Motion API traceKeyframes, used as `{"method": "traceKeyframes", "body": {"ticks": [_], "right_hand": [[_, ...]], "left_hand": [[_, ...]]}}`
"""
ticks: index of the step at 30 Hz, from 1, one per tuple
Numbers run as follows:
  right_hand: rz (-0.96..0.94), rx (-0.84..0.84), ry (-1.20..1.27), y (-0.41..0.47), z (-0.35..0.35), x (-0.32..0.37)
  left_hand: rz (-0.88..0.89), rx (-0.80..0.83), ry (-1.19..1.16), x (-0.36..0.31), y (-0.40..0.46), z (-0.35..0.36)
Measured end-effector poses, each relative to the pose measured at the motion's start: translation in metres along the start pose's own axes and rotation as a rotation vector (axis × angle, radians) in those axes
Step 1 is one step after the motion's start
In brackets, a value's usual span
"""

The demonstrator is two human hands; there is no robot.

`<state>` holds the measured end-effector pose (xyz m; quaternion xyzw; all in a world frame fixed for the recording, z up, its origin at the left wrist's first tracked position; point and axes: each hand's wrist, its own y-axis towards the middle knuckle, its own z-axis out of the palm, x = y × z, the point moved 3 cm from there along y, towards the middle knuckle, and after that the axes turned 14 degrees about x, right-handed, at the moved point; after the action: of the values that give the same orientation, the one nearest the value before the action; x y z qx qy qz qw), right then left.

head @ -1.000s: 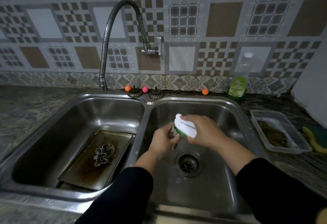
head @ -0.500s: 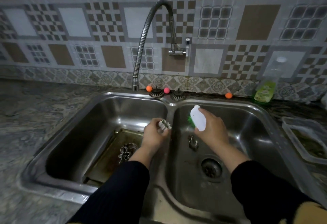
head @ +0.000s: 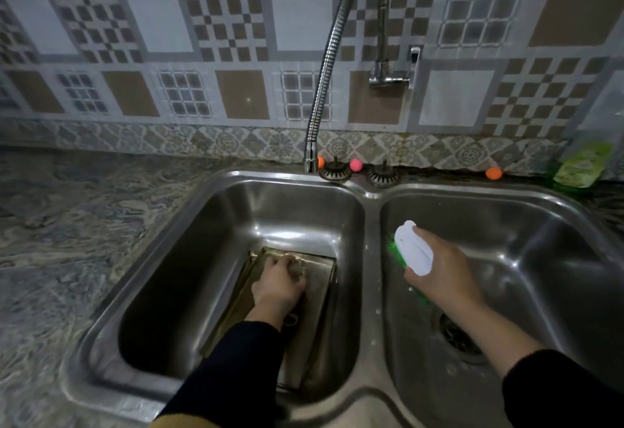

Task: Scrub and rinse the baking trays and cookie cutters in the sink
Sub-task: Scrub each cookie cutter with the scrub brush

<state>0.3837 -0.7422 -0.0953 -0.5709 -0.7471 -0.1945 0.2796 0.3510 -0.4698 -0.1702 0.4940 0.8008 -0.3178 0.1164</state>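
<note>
Left hand (head: 278,284) is down in the left basin, knuckles up, fingers curled over the far end of the baking tray (head: 317,326); whether they pinch a cookie cutter cannot be told. The tray lies on the basin floor, long axis running near-to-far, directly under that hand. Right hand (head: 442,275) hovers over the right basin, fingers clamped on the white-handled scrub brush (head: 413,248), green bristles down.
</note>
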Motion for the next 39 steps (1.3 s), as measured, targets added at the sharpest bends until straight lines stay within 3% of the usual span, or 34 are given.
{"method": "traceKeyframes", "body": {"ticks": [5, 12, 17, 22, 27, 33, 39], "right_hand": [[0.056, 0.013, 0.043, 0.002, 0.008, -0.008], [0.093, 0.045, 0.044, 0.000, 0.006, -0.015], [0.137, 0.104, 0.029, 0.002, -0.006, -0.022], [0.161, 0.160, -0.039, 0.004, -0.033, -0.029], [0.162, 0.142, -0.068, 0.006, -0.061, -0.055], [0.195, 0.132, -0.053, 0.015, -0.070, -0.106], [0.198, 0.150, -0.072, 0.029, -0.055, -0.150]], "left_hand": [[-0.071, 0.129, 0.214, -0.008, 0.019, 0.013], [-0.074, 0.087, 0.286, -0.011, 0.015, 0.008], [0.097, -0.008, 0.278, -0.053, 0.000, -0.005], [0.292, -0.061, 0.089, -0.124, -0.016, -0.006], [0.466, 0.063, -0.059, -0.192, -0.015, 0.033], [0.231, 0.279, 0.043, -0.201, 0.023, 0.124], [0.118, 0.293, 0.192, -0.199, 0.059, 0.164]]}}
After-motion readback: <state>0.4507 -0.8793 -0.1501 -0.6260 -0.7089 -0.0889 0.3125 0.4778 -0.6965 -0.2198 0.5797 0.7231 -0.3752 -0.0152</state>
